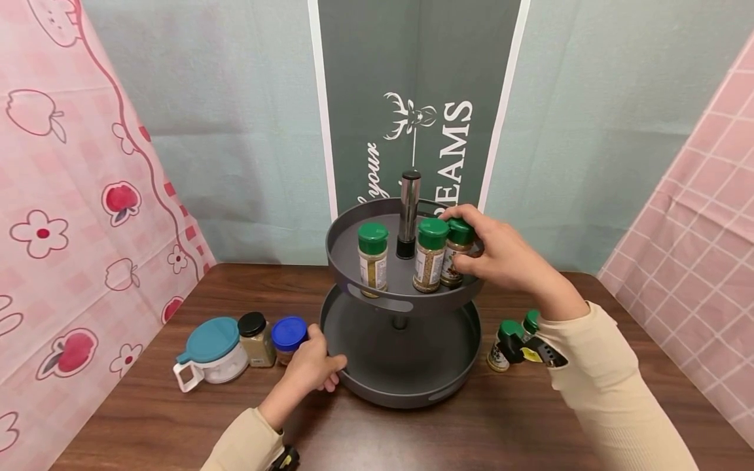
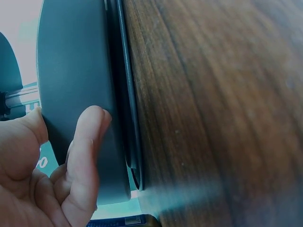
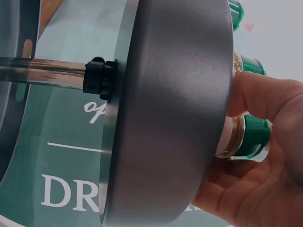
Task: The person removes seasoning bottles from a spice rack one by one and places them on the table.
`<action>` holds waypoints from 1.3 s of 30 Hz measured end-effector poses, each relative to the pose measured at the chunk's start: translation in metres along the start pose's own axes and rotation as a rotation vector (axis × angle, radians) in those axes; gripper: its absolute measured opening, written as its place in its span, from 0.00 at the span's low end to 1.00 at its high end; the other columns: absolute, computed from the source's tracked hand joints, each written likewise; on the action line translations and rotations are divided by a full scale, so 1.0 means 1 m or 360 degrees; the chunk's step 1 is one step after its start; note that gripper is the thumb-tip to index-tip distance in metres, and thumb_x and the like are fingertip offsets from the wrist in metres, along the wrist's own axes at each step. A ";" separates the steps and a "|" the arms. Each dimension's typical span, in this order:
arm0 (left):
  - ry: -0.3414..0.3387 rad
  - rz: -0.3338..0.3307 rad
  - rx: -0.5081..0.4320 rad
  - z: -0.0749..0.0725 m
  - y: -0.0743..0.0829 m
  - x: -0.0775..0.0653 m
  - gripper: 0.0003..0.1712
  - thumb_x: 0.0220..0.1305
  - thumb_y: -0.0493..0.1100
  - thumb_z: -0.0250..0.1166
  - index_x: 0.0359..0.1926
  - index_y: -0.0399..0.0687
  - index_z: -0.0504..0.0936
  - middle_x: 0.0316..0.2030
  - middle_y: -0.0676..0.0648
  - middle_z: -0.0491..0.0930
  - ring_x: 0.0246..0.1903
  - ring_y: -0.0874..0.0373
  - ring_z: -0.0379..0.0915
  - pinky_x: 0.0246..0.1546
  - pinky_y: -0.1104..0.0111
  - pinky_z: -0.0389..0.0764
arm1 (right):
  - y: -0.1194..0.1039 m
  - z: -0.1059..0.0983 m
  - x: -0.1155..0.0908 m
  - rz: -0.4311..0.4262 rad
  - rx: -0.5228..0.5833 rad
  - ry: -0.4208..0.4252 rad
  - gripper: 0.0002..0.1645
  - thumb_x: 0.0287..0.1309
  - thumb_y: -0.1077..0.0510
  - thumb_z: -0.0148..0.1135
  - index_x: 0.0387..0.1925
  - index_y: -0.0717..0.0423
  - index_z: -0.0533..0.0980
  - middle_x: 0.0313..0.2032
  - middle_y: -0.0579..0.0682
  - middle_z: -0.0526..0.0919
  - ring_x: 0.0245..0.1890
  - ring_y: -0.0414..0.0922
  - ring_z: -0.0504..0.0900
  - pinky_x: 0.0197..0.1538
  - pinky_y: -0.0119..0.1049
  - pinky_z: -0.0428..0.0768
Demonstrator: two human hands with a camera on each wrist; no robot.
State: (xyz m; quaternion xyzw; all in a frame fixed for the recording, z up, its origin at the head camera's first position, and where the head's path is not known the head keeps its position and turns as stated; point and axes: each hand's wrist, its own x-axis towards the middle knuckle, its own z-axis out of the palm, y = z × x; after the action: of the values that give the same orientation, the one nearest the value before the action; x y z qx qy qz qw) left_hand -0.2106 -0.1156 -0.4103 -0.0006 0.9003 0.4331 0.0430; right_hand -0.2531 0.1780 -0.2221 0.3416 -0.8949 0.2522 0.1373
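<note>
My right hand [image 1: 501, 252] grips a green-capped spice jar [image 1: 459, 245] at the right of the upper tier of a dark grey two-tier turntable organizer [image 1: 406, 392]. Thumb and fingers are on either side of that jar in the right wrist view. Close beside it stands a second green-capped jar [image 1: 429, 261], and a third jar [image 1: 374, 261] is farther left on the same tier. At the lower tier's left edge, my left hand [image 1: 309, 363] pinches the rim, thumb at the top and fingers against the outer wall [image 2: 80, 61].
Left on the wooden table [image 1: 177, 425] are a white container with a teal lid [image 1: 213, 340], a black-capped jar [image 1: 256, 340] and a blue-lidded jar [image 1: 288, 337]. Two green-capped jars [image 1: 499, 353] stand at the right, partly behind my right wrist strap. A chrome pole [image 1: 410, 209] rises through the organizer.
</note>
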 end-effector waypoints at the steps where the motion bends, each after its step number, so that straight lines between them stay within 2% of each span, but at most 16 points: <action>1: -0.0002 -0.0003 0.0000 0.000 0.000 0.000 0.42 0.48 0.38 0.63 0.56 0.23 0.48 0.07 0.47 0.74 0.07 0.57 0.71 0.08 0.66 0.76 | 0.000 0.000 0.000 0.0004 0.0014 0.0000 0.33 0.44 0.66 0.57 0.55 0.49 0.64 0.33 0.55 0.75 0.25 0.47 0.69 0.28 0.42 0.70; 6: -0.0005 -0.0020 0.0007 0.000 0.000 0.000 0.43 0.49 0.39 0.63 0.57 0.23 0.46 0.08 0.47 0.74 0.08 0.57 0.71 0.08 0.66 0.76 | -0.001 0.000 -0.001 -0.0006 0.0018 -0.0006 0.33 0.44 0.67 0.57 0.55 0.48 0.64 0.33 0.55 0.76 0.25 0.46 0.70 0.28 0.42 0.71; 10: 0.0001 -0.0012 0.0009 0.000 0.000 0.000 0.42 0.49 0.39 0.63 0.56 0.24 0.48 0.08 0.47 0.74 0.07 0.57 0.71 0.08 0.66 0.76 | -0.003 -0.006 -0.001 -0.0008 0.0020 -0.0063 0.33 0.46 0.68 0.59 0.56 0.49 0.64 0.35 0.56 0.77 0.26 0.47 0.72 0.29 0.42 0.73; 17: 0.0006 -0.0018 0.0005 0.000 0.000 0.000 0.40 0.48 0.38 0.63 0.54 0.25 0.49 0.07 0.47 0.74 0.07 0.57 0.71 0.08 0.65 0.76 | -0.010 -0.031 0.001 -0.0061 0.0026 -0.0192 0.31 0.46 0.66 0.64 0.54 0.52 0.66 0.36 0.56 0.78 0.31 0.44 0.78 0.34 0.43 0.81; 21: 0.0004 -0.0014 0.0005 0.000 0.000 0.000 0.38 0.49 0.38 0.63 0.53 0.25 0.50 0.08 0.47 0.74 0.07 0.57 0.71 0.08 0.65 0.77 | -0.014 -0.047 0.000 -0.0080 0.0034 -0.0167 0.32 0.45 0.66 0.66 0.54 0.54 0.66 0.34 0.56 0.78 0.32 0.45 0.80 0.35 0.44 0.82; 25: 0.0004 -0.0010 0.0001 0.000 0.000 0.000 0.37 0.49 0.39 0.63 0.52 0.26 0.51 0.08 0.46 0.74 0.07 0.57 0.71 0.08 0.65 0.76 | -0.016 -0.055 -0.001 -0.0037 0.0029 -0.0112 0.34 0.43 0.67 0.67 0.54 0.53 0.67 0.34 0.55 0.79 0.31 0.44 0.80 0.34 0.43 0.82; 29: 0.0006 -0.0009 -0.0001 0.000 -0.001 0.000 0.36 0.48 0.38 0.63 0.51 0.26 0.52 0.08 0.46 0.74 0.07 0.57 0.71 0.08 0.65 0.76 | -0.017 -0.057 -0.002 -0.0008 -0.0001 -0.0076 0.35 0.42 0.66 0.68 0.55 0.51 0.67 0.33 0.55 0.79 0.31 0.44 0.80 0.34 0.43 0.82; 36: 0.0010 -0.0003 -0.0007 0.001 0.000 0.000 0.35 0.48 0.38 0.63 0.50 0.27 0.52 0.07 0.46 0.74 0.07 0.57 0.71 0.08 0.65 0.76 | -0.013 -0.056 -0.002 -0.0008 -0.0011 -0.0062 0.35 0.43 0.65 0.68 0.55 0.52 0.67 0.35 0.57 0.79 0.32 0.48 0.80 0.36 0.49 0.81; 39: 0.0008 0.0000 -0.0010 0.001 0.000 0.000 0.35 0.48 0.38 0.63 0.50 0.27 0.52 0.07 0.47 0.74 0.07 0.57 0.71 0.08 0.65 0.76 | -0.011 -0.056 -0.003 -0.0001 -0.0030 -0.0049 0.34 0.43 0.67 0.66 0.55 0.52 0.67 0.35 0.56 0.79 0.33 0.46 0.80 0.37 0.47 0.81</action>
State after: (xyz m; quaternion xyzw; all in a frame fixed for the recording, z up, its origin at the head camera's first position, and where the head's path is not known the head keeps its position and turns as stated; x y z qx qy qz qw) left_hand -0.2103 -0.1151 -0.4107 -0.0017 0.8992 0.4357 0.0406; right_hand -0.2392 0.2037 -0.1726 0.3444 -0.8992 0.2384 0.1268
